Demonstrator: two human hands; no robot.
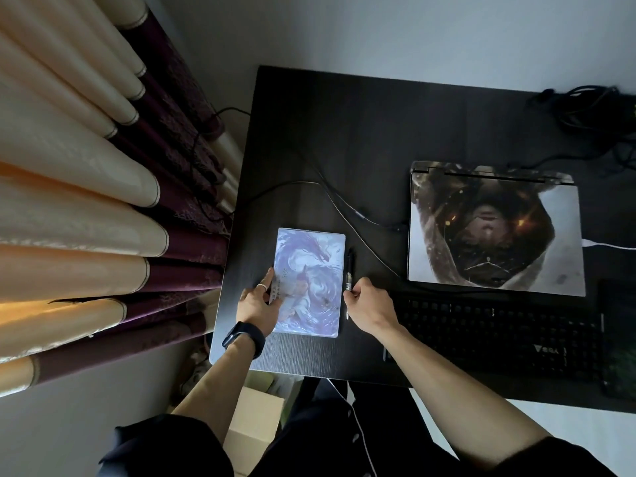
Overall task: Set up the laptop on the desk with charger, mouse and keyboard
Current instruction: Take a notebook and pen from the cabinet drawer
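A closed laptop (495,228) with a picture-printed lid lies on the dark desk (361,132) at the right. A black charger cable (344,204) runs across the desk into its left side, and a white cable (609,245) meets its right side. A black keyboard (499,335) lies in front of the laptop. A notebook (309,280) with a swirled purple cover lies at the desk's left front. My left hand (258,304) rests on the notebook's left edge. My right hand (370,306) pinches a black pen (349,270) lying beside the notebook. No mouse is in view.
A tangle of black cables (592,108) sits at the desk's far right corner. A dark mouse pad (619,339) lies right of the keyboard. Curtains (86,201) hang left of the desk. A cardboard box (254,421) stands on the floor under the front edge.
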